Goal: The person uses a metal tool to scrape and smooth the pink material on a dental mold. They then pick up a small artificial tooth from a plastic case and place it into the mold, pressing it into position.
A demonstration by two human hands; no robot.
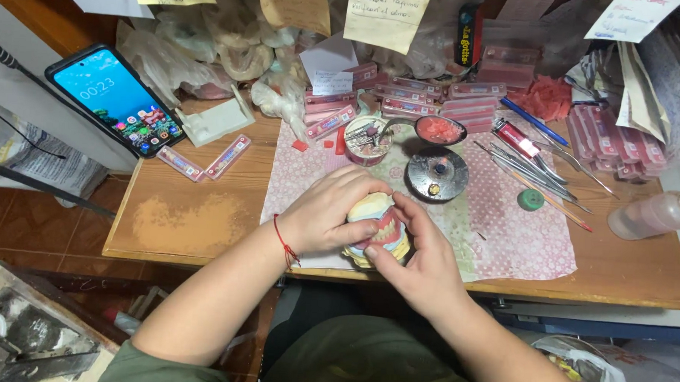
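Both my hands hold a dental model, a cream plaster cast with pink wax gums and teeth, just above the near edge of the wooden table. My left hand, with a red string at the wrist, wraps over its top and left side. My right hand grips it from the right and below, thumb against the front. Much of the model is hidden by my fingers.
A patterned pink cloth covers the table's middle. On it stand a round metal burner, a small cup of tools, a dish of pink wax, several metal instruments and a green disc. A phone leans at back left; a bottle lies right.
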